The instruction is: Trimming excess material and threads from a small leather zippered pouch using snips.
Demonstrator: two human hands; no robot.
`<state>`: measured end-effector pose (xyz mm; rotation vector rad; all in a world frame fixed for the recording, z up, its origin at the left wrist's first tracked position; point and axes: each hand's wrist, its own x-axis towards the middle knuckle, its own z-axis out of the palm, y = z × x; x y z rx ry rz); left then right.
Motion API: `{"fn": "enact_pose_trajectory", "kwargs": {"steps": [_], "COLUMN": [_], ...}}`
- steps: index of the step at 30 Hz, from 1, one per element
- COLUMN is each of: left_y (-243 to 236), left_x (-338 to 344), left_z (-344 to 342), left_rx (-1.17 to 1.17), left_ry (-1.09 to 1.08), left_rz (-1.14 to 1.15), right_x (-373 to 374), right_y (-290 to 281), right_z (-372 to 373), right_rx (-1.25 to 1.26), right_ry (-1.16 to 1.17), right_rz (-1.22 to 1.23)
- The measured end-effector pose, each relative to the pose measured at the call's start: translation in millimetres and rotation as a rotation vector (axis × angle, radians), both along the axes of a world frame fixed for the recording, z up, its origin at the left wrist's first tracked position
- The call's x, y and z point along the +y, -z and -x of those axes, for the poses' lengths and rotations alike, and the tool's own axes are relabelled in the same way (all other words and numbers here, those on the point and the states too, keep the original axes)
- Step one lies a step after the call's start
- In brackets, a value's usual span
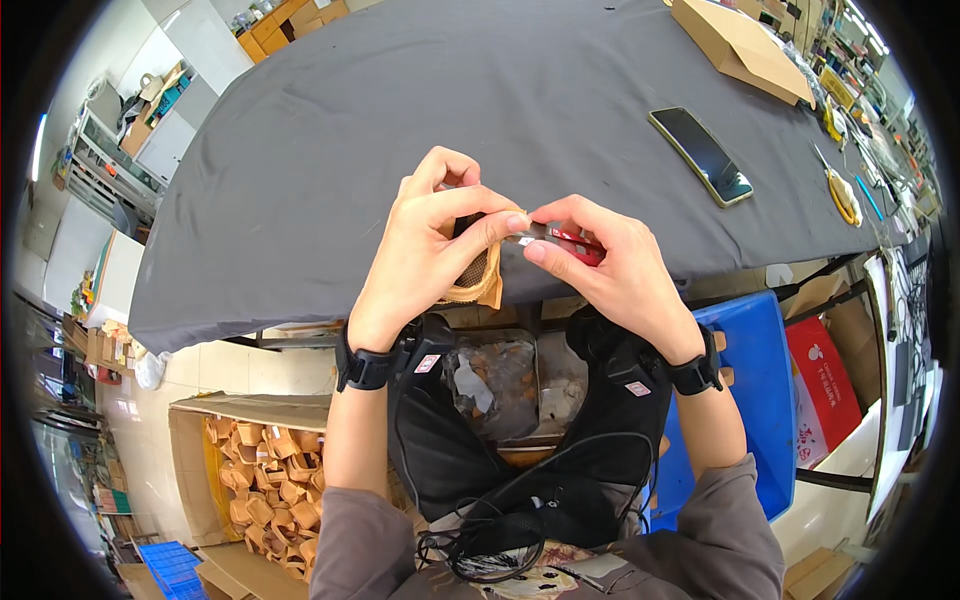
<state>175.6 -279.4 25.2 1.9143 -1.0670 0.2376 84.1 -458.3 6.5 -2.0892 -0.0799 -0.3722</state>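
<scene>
Head view: both bare hands, wrists strapped, close together above the near edge of the cloth-covered table [330, 150]. Reaching far and slightly right with the left hand [422, 232], bent inward at the fingers; pinching between thumb and forefinger a tan-rimmed mesh piece [473, 274], just above the table's near edge. Seemingly near to far along its long axis, with the rounded end pointing near; partly hidden by the hand. Reaching far and left with the right hand [628, 258]; gripping between thumb and fingers a red-handled tool [580, 247]. Roughly left to right along its long axis, red end right, darker end left, beside the left thumb. Cannot tell whether touching the mesh piece.
</scene>
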Motion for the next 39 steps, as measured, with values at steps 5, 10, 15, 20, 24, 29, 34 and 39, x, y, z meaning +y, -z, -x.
{"fn": "enact_pose_trajectory", "kwargs": {"steps": [5, 10, 15, 20, 24, 29, 34, 39], "left_y": [0, 0, 3, 4, 4, 3, 4, -3], "left_x": [-1, -2, -2, -5, -5, -7, -3, 8], "left_z": [1, -2, -3, -4, -4, -4, -5, 11], "left_rx": [0.177, 0.046, 0.13, 0.06, 0.084, 0.011, 0.098, -0.059], "left_ry": [0.012, 0.052, 0.06, 0.062, 0.052, 0.048, -0.028, -0.202], "left_rz": [0.034, -0.004, 0.016, -0.001, 0.003, -0.018, 0.108, 0.149], "right_x": [4, 3, 9, 7, 4, -2, -3, -7], "right_y": [0, 5, 1, 4, -6, -16, -12, -3], "right_z": [2, 1, 2, 3, 3, 3, 0, -5], "right_rx": [-0.086, -0.102, -0.138, -0.051, -0.055, 0.013, 0.024, 0.021], "right_ry": [0.057, 0.054, 0.037, 0.061, 0.06, 0.043, 0.059, 0.104], "right_rz": [0.056, -0.015, 0.144, 0.069, 0.159, 0.251, 0.166, -0.139]}}
